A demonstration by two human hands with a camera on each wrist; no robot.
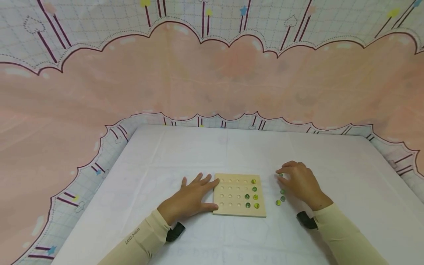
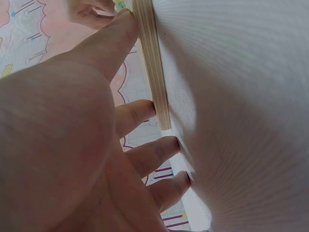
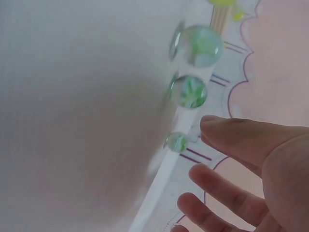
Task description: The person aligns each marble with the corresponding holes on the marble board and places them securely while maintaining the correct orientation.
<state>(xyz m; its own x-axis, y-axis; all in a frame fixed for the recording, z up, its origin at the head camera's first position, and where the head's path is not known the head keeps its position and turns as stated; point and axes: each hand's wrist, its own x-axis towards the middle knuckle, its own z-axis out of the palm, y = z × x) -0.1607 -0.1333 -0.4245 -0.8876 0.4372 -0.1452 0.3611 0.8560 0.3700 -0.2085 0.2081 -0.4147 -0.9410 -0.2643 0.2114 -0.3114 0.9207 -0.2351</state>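
A square wooden board (image 1: 230, 209) with rows of shallow round dimples lies on the table. Green and yellow-green glass marbles (image 1: 255, 197) fill its right column and part of the one beside it. My left hand (image 1: 187, 202) is spread at the board's left edge, with thumb and index fingertip against it. Right of the board, my right hand (image 1: 303, 184) hovers with thumb and index finger parted around the farthest loose green marble (image 1: 281, 174). In the right wrist view that green marble (image 3: 177, 142) sits on the table beyond the thumb (image 3: 231, 133), apart from it.
Two more green marbles (image 1: 282, 191) and a yellow-green marble (image 1: 278, 202) lie loose between the board and my right hand. A white cloth covers the table (image 1: 198, 147). Behind it hangs a peach patterned curtain (image 1: 212, 84).
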